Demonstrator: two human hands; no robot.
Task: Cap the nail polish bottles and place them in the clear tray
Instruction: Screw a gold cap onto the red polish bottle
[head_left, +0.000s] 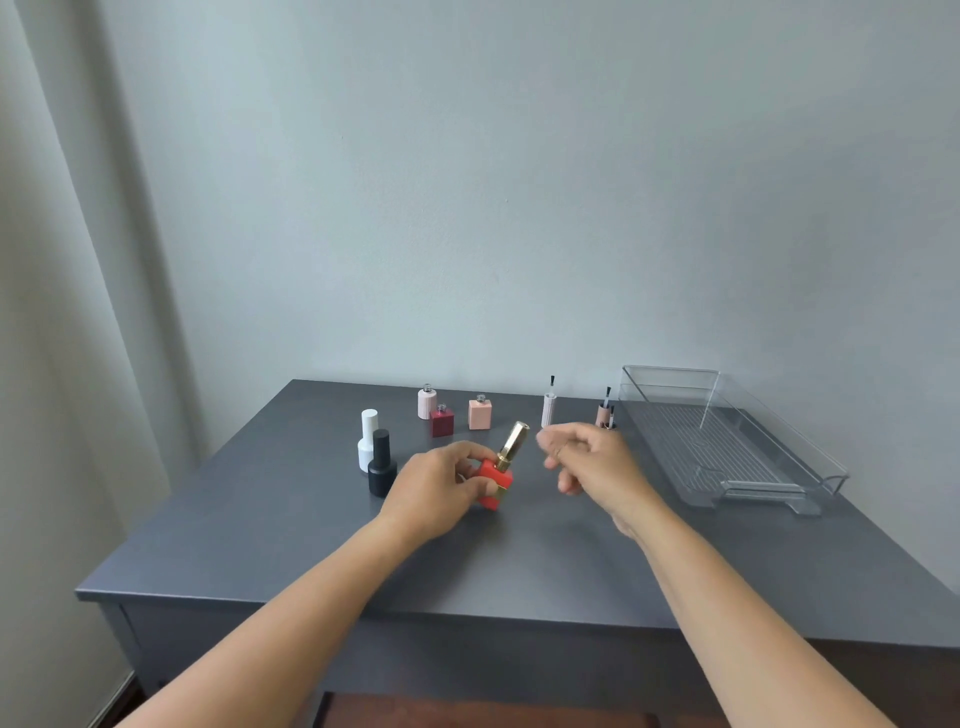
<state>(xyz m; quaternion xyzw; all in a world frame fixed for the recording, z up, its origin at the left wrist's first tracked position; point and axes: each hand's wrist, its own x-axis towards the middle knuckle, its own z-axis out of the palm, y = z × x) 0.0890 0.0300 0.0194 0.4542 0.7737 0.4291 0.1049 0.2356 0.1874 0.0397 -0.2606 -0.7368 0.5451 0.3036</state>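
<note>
My left fingers (480, 486) are wrapped around one red nail polish bottle (493, 483), holding it tilted just above the counter (311, 545), its gold cap (513, 440) seated on the neck and leaning up to the right. My left hand (434, 491) has nothing else in it. My right hand (592, 457) floats just to the right of that cap, its fingers loosely curled and half open, gripping nothing and not touching the bottle. Just left of my left hand stand two capped bottles, one black bottle (382, 465) in front and one white bottle (368, 441) right behind it, close together. Farther back I count three uncapped bottles with bare necks: a pale pink ribbed bottle (427, 402), a dark red bottle (441, 422) just in front of it, and a peach bottle (479, 413) to their right. Farther right, three brush caps stand brush up: one white cap (549, 408) alone, a peach cap (603, 413) and a small dark cap (610, 423) that my hand partly hides. On the right side of the counter sits one clear tray (769, 415), with no bottles inside it.
</note>
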